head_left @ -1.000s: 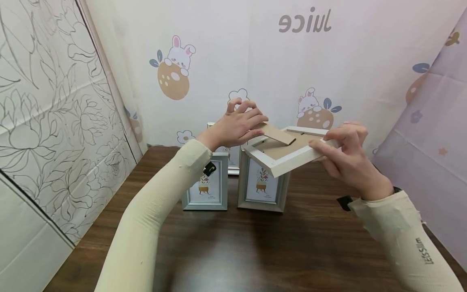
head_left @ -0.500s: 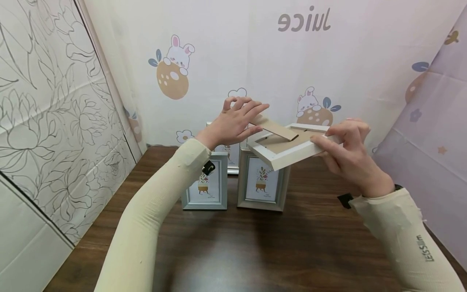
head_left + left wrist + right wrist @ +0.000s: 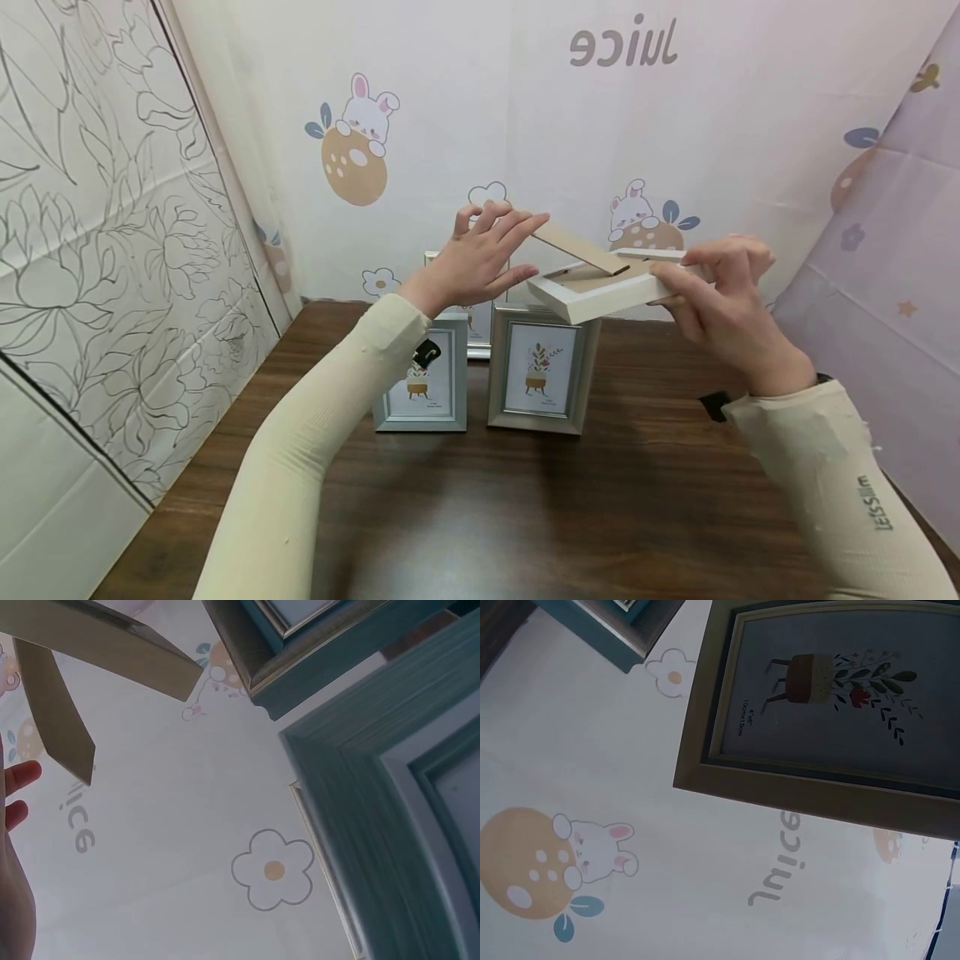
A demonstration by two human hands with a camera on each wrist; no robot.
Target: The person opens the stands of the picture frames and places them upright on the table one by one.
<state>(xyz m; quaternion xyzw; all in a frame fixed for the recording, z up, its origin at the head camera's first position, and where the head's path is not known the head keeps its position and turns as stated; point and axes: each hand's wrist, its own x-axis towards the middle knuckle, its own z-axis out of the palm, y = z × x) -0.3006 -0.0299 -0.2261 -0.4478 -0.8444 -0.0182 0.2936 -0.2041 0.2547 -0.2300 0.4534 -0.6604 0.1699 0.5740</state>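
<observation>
A white picture frame (image 3: 600, 293) is held face down in the air above the table. My right hand (image 3: 708, 283) grips its right edge, thumb on top. A brown cardboard stand (image 3: 579, 247) angles up from its back. The straight fingers of my left hand (image 3: 491, 254) touch the stand's raised end, with the thumb beneath. The left wrist view shows the stand (image 3: 60, 720) hanging free beside my fingertips (image 3: 16, 796). From below, the right wrist view shows the frame's face (image 3: 832, 697), a potted plant print.
Two frames stand upright on the dark wooden table (image 3: 525, 517): a blue-grey one (image 3: 423, 375) and a larger one (image 3: 542, 369) right under the held frame. A third frame (image 3: 474, 327) stands behind them. Patterned cloth walls close in the back and both sides.
The held frame has risen and levelled out. Its cardboard stand has swung further up from the back, and my left fingers have straightened along its end.
</observation>
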